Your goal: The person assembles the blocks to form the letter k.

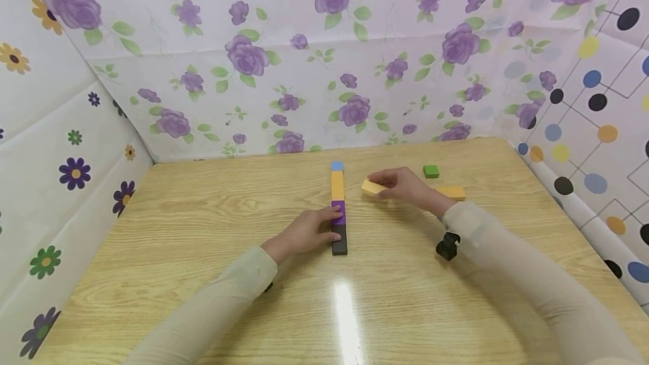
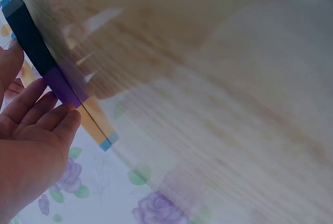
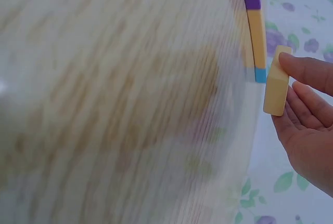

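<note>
A straight row of blocks lies on the table: a black block point(image 1: 339, 241) nearest, then a purple block point(image 1: 338, 219), an orange block point(image 1: 337, 185) and a small blue block point(image 1: 337, 166) at the far end. My left hand point(image 1: 303, 231) reaches the row from the left, thumb on the black block and fingertips against the purple one. To the right of the row, my right hand point(image 1: 404, 186) pinches a pale yellow block point(image 3: 277, 86) between thumb and fingers. This block is apart from the row, its near end partly covered by the hand.
Behind the right wrist lies another yellow-orange block point(image 1: 452, 192), partly hidden. A small green block point(image 1: 431, 171) sits farther back. Patterned cloth walls point(image 1: 284, 61) enclose the wooden table point(image 1: 203, 207) at the back and both sides.
</note>
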